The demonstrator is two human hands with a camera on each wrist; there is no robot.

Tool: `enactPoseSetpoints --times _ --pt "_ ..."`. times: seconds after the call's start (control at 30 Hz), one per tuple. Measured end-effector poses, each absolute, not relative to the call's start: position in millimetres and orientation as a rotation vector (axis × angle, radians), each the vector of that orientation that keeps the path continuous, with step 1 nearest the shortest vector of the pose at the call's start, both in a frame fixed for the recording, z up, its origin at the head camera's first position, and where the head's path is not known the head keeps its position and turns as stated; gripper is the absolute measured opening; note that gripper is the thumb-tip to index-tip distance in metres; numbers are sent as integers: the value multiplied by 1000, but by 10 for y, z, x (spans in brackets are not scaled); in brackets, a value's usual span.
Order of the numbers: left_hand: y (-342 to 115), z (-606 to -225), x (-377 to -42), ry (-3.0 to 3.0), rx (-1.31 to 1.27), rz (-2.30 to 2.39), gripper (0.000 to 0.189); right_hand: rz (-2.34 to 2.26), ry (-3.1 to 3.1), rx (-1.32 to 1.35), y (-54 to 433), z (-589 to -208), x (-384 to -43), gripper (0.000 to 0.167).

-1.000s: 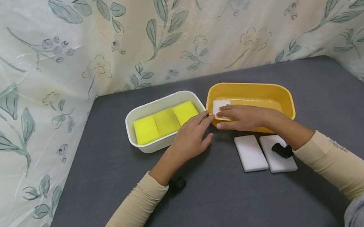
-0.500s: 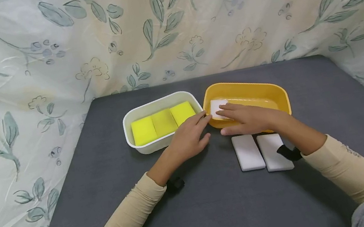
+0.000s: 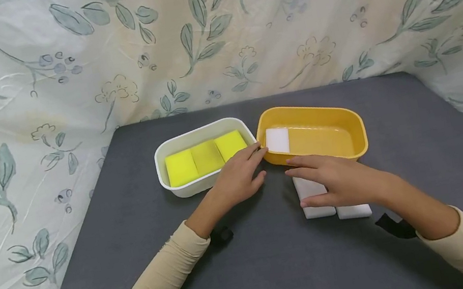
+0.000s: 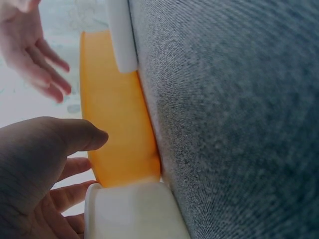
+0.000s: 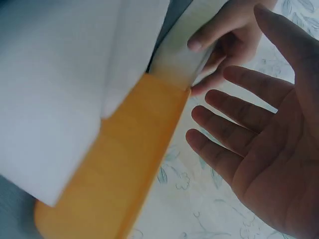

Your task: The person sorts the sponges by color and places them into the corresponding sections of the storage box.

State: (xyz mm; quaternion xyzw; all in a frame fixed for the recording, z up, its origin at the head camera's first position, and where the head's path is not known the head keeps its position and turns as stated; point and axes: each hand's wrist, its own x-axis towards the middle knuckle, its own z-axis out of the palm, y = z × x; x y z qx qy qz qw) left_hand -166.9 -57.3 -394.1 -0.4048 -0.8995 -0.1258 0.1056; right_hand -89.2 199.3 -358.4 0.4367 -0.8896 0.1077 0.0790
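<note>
My left hand (image 3: 237, 177) rests with loosely spread fingers at the right end of a white tub (image 3: 195, 188), fingertips right where its rim meets that of an orange-yellow tub (image 3: 319, 142). Three yellow sponge-like blocks (image 3: 207, 157) sit in a row inside the white tub. A white block (image 3: 277, 140) stands at the left end of the orange tub. My right hand (image 3: 342, 179), fingers spread and holding nothing, hovers over two white rectangular blocks (image 3: 320, 212) (image 3: 354, 211) on the table, partly covering them. In the right wrist view its palm (image 5: 279, 174) faces the orange tub.
The dark grey cloth-covered table (image 3: 254, 274) extends around the tubs. A leaf-patterned curtain (image 3: 212, 34) hangs behind and on the sides. A black strap end (image 3: 396, 226) hangs at my right wrist, and a black piece (image 3: 221, 236) shows under my left wrist.
My right hand has drawn back from over the orange tub toward me, now above the white blocks; the block inside the tub is uncovered. My left hand has stayed at the rims.
</note>
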Motion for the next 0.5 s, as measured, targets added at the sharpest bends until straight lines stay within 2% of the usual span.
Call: enactPoseSetpoints --times 0.17,0.4,0.5 --pt "-570 -3932 -1666 -2677 -1175 -370 60 346 -2725 1319 1990 -3698 -821 66" --pt "-576 -3931 -1653 -2679 -1185 -382 60 348 -2885 1245 2030 -3826 -835 79" --pt "-575 -3934 -1651 -2670 -1191 -384 60 395 -2920 1234 2052 -3854 -864 79"
